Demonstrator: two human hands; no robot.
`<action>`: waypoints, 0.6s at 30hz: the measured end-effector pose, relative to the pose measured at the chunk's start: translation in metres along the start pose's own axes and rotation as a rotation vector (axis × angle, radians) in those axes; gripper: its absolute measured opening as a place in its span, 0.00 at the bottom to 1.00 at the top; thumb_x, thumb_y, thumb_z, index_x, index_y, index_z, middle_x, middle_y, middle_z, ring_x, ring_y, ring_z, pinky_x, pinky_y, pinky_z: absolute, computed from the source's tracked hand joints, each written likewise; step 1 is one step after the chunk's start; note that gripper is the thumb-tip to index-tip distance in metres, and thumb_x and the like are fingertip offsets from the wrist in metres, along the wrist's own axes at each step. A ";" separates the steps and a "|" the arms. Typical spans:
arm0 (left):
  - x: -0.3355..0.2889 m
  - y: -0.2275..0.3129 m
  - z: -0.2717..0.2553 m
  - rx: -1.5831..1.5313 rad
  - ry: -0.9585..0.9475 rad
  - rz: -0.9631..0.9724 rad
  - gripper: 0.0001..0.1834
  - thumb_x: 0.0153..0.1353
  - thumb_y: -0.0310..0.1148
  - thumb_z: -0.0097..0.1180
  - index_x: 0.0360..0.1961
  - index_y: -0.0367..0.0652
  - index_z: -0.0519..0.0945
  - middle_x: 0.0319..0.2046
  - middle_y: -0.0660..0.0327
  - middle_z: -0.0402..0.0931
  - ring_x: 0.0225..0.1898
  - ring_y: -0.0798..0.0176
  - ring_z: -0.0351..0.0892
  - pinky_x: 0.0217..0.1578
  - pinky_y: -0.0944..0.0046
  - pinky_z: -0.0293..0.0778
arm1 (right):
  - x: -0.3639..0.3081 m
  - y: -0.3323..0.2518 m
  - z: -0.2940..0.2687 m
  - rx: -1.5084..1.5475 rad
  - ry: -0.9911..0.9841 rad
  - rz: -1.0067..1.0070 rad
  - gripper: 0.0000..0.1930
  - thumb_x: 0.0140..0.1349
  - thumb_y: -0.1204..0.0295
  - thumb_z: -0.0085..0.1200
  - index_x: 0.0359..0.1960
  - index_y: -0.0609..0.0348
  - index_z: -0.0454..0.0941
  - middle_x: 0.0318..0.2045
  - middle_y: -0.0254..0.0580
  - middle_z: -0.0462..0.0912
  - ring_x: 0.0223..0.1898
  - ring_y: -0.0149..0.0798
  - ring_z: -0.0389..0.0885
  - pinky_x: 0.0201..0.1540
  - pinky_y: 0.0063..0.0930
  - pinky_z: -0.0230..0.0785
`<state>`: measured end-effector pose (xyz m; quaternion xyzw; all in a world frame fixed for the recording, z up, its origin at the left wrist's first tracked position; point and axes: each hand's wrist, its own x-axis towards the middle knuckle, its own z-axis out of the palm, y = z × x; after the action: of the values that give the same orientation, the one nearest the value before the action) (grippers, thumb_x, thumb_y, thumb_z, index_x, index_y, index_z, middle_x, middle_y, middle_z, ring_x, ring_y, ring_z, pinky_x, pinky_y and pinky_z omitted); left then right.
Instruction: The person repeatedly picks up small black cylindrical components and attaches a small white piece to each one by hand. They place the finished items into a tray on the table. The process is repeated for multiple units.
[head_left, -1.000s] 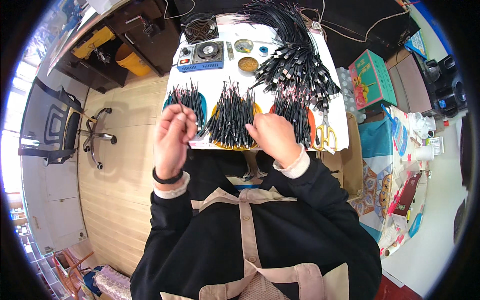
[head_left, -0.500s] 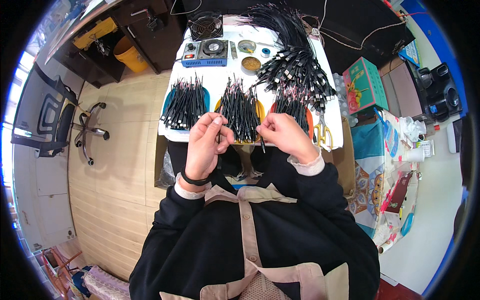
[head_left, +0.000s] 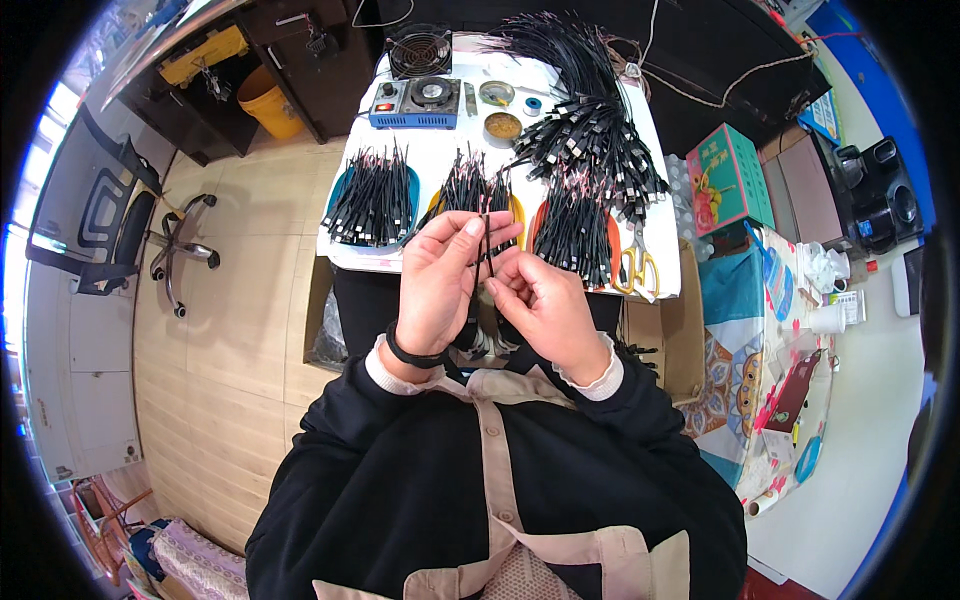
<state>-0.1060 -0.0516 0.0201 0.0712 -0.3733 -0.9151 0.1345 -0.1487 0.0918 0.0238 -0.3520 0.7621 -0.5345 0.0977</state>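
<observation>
A thin black cable (head_left: pixel 487 240) is held upright at the centre of the frame, just in front of the near edge of the white table (head_left: pixel 660 180). It is pinched near its top between the fingertips of the left hand (head_left: pixel 437 280), whose fingers are curled around it, while the right hand (head_left: pixel 545 308) is closed on its lower part with the fingers bent inward. A short light tip is seen at the cable's upper end; finer detail cannot be made out.

Just beyond the hands, three bundles of like black cables are laid on the table: one on a blue tray (head_left: pixel 372 205) at centre left, one on a yellow tray (head_left: pixel 515 210) directly behind the held cable, and one on an orange tray (head_left: pixel 610 235) at centre right. Yellow-handled scissors (head_left: pixel 638 262) are seen at the table's right edge. Further up, a large heap of black cables (head_left: pixel 590 130) covers the upper centre, with a blue device (head_left: pixel 418 100) and a small fan (head_left: pixel 420 48) at the far end.

The table's left side is bordered by open wooden floor (head_left: pixel 230 300), where an office chair (head_left: pixel 120 235) stands at the left of the frame. The right side is crowded by a green box (head_left: pixel 728 178) and a cluttered patterned surface (head_left: pixel 770 350).
</observation>
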 end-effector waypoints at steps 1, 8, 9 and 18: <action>-0.001 0.000 0.002 0.010 -0.020 0.010 0.09 0.72 0.27 0.43 0.46 0.33 0.73 0.50 0.41 0.76 0.55 0.45 0.77 0.54 0.52 0.78 | -0.002 0.001 0.001 -0.011 0.007 -0.007 0.05 0.61 0.78 0.59 0.33 0.65 0.74 0.21 0.31 0.76 0.21 0.20 0.71 0.24 0.18 0.65; -0.007 -0.008 0.006 0.116 -0.072 0.043 0.07 0.71 0.27 0.48 0.40 0.34 0.76 0.41 0.55 0.80 0.47 0.63 0.80 0.51 0.64 0.76 | -0.011 -0.004 -0.012 -0.024 -0.018 0.015 0.09 0.60 0.72 0.62 0.31 0.63 0.74 0.21 0.37 0.79 0.21 0.26 0.76 0.25 0.23 0.68; -0.008 -0.008 0.006 0.155 -0.073 0.053 0.07 0.71 0.27 0.48 0.40 0.34 0.76 0.40 0.56 0.80 0.46 0.64 0.79 0.50 0.65 0.75 | -0.009 -0.006 -0.017 0.012 -0.022 0.052 0.11 0.60 0.70 0.63 0.31 0.63 0.75 0.21 0.39 0.80 0.21 0.28 0.78 0.25 0.24 0.69; -0.017 -0.011 0.005 0.280 -0.137 -0.007 0.07 0.71 0.28 0.48 0.42 0.35 0.75 0.29 0.63 0.77 0.22 0.78 0.64 0.23 0.78 0.60 | 0.011 -0.011 -0.036 0.116 0.099 -0.048 0.05 0.62 0.77 0.60 0.36 0.65 0.78 0.30 0.35 0.80 0.29 0.23 0.79 0.31 0.19 0.70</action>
<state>-0.0925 -0.0358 0.0165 0.0280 -0.5051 -0.8574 0.0943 -0.1710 0.1100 0.0507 -0.3372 0.7251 -0.5966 0.0673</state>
